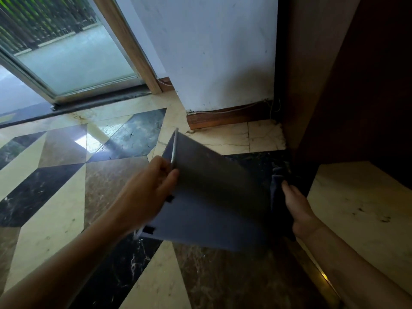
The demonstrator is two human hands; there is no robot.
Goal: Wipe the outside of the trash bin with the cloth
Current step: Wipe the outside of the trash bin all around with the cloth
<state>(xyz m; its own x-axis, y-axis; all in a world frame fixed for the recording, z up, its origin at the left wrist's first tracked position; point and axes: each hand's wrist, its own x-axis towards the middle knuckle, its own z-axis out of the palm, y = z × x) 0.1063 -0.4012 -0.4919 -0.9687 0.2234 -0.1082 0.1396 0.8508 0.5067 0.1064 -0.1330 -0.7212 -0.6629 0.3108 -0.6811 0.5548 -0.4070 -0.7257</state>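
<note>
A grey rectangular trash bin (pixel 214 197) is tipped over above the floor, its rim pointing to the left. My left hand (pixel 151 186) grips that rim, thumb on the outer wall. My right hand (pixel 298 208) presses a dark blue cloth (pixel 277 190) against the bin's right-hand end. Part of the cloth hangs below my palm and is lost in shadow.
A patterned marble floor (pixel 66 175) of cream, brown and black tiles spreads to the left. A white wall with a wooden skirting (pixel 223 119) stands behind the bin. Dark wooden panelling (pixel 334 85) and a raised marble step (pixel 361 208) close the right. A glass sliding door (pixel 66 59) lies far left.
</note>
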